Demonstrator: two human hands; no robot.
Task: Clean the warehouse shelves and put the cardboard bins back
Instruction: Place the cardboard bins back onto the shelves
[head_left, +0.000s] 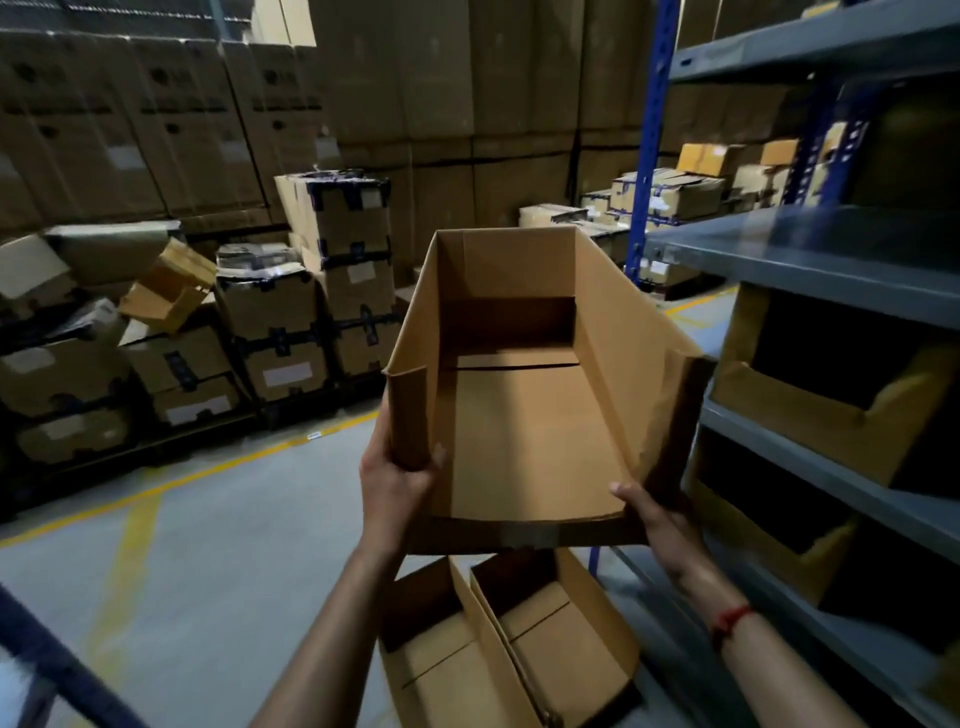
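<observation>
I hold a plain brown cardboard bin (519, 431) up in front of me, just beside the grey shelf unit (810, 260) on my right. My left hand (395, 478) curls round its near-left corner flap, thumb inside, and my right hand (660, 519) grips the near-right corner, thumb on the bin's bottom. Two spare bins (545, 639) lie on the floor below it, and the stacked cartons (343, 270) across the aisle carry white labels and the tall cartons (171, 104) dark round logos, all too blurred to read.

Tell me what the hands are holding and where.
An empty cardboard bin: left hand grips its near left corner, right hand its near right corner.
</observation>
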